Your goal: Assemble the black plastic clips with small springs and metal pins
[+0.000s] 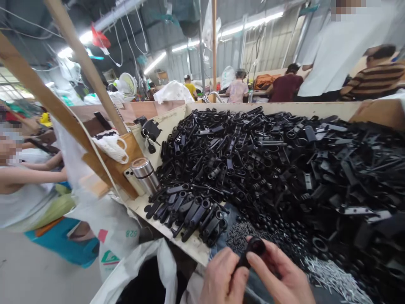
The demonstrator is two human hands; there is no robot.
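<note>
From my end I see the black part (252, 246) clamped between both hands over the bench edge, left hand (222, 274) at its lower end, right hand (281, 270) at its ringed top, long axis slanting up rightward.

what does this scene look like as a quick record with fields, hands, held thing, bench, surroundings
left hand: left hand, gripping the lower end of a black part
right hand: right hand, thumb and fingers around the same part's upper end
held part: round opening at the upper end
main heap: loose black pieces
small pieces: thin silvery pieces and dark grey bits, in separate piles
laid out: black pieces side by side
nearby: metal flask, open white bag
background: several other people
</note>
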